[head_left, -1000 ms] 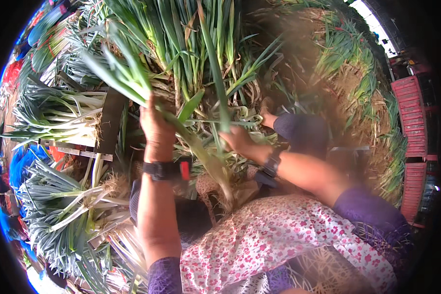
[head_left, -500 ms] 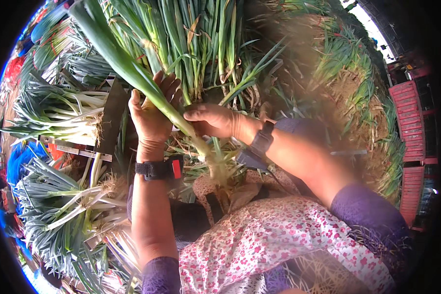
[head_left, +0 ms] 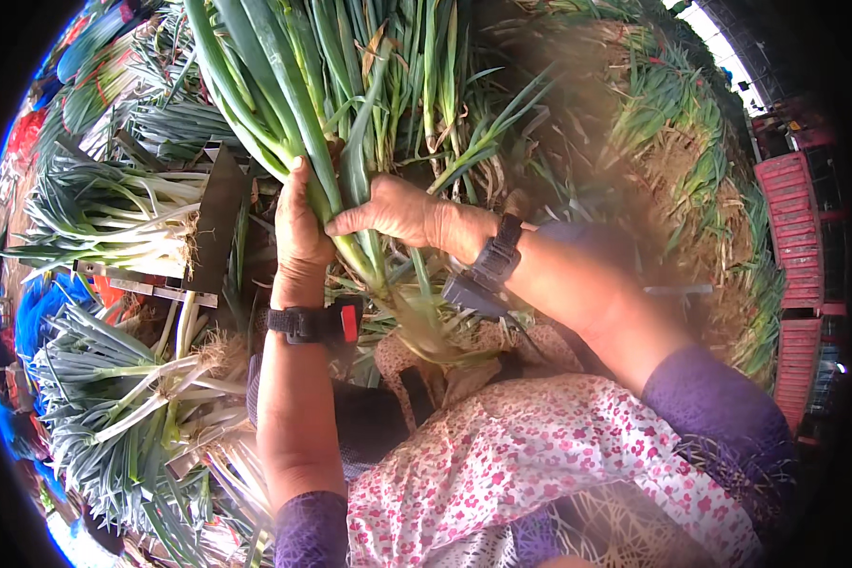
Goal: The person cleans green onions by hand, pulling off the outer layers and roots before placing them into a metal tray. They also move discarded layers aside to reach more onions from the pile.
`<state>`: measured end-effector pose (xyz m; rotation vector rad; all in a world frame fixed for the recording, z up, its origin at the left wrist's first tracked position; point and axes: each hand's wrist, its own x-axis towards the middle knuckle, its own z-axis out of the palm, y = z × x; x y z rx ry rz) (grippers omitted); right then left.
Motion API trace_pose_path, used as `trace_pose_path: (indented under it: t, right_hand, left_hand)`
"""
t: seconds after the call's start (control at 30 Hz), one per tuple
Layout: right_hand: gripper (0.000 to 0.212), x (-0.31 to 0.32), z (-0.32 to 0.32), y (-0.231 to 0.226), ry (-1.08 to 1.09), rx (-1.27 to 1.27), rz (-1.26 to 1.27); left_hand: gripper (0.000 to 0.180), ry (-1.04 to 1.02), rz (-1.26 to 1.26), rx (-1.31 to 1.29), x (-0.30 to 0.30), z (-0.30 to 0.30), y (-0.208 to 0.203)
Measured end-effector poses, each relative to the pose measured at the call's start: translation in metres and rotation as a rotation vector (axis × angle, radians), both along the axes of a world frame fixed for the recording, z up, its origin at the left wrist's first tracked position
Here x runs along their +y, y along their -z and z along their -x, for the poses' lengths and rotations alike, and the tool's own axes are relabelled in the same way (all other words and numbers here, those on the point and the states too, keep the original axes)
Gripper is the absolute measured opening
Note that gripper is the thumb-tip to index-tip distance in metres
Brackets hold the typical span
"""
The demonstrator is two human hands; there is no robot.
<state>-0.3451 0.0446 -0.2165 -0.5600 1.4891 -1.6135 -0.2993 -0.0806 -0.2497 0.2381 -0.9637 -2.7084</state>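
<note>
My left hand [head_left: 301,225] is wrapped round a big green onion [head_left: 355,256], its thumb pointing up along the stalk. The long green leaves slant away to the upper left, and the root end slopes down toward my lap, where it is blurred. From the right, my right hand [head_left: 399,210] closes on the same onion, thumb pressed against the stalk beside a broad upright leaf [head_left: 362,137]. Its other fingers are partly hidden behind the onion. Just beyond both hands lies a thick pile of untrimmed green onions [head_left: 426,85].
At left, cleaned onions [head_left: 133,222] lie on a rack with a dark metal plate [head_left: 213,222]. Below them is another heap of onions [head_left: 114,417] with roots showing. Leaf scraps cover the ground at right, near red slatted panels [head_left: 790,232]. A flowered apron [head_left: 521,445] covers my lap.
The onion has turned more upright and its leaves have spread apart. My left hand has gone from loosely open to wrapped round the stalk; my right thumb has shifted left onto it.
</note>
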Motion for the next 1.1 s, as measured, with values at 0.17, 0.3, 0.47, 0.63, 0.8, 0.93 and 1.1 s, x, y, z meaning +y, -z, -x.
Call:
trace_pose_path:
  t: [0.17, 0.3, 0.47, 0.63, 0.8, 0.93, 1.1]
  right_hand:
    - [0.044, 0.001, -0.005, -0.002, 0.054, 0.247, -0.070]
    - [0.033, 0.010, -0.027, -0.014, 0.073, 0.674, -0.207]
    - [0.024, 0.078, -0.042, 0.007, -0.022, 0.450, -0.268]
    - [0.048, 0.281, -0.050, 0.127, -0.283, 0.692, -0.961]
    - [0.046, 0.221, -0.018, 0.107, -0.173, 0.813, -0.851]
    - [0.031, 0.065, -0.007, 0.035, -0.024, 0.646, -0.368]
    - [0.030, -0.011, -0.013, -0.015, 0.063, 0.700, 0.044]
  left_hand:
    - [0.044, -0.100, 0.195, -0.172, 0.006, -0.001, -0.005]
    - [0.034, -0.179, 0.417, -0.337, -0.007, 0.003, -0.002]
    - [0.022, -0.205, 0.150, -0.208, -0.029, -0.001, 0.006]
    - [0.021, -0.251, 0.029, 0.126, -0.107, -0.020, -0.017]
    - [0.050, -0.065, -0.170, 0.374, -0.082, -0.021, -0.019]
    - [0.055, 0.011, -0.313, 0.421, -0.046, -0.022, -0.037]
    - [0.038, 0.126, -0.420, 0.427, -0.037, -0.011, -0.024]
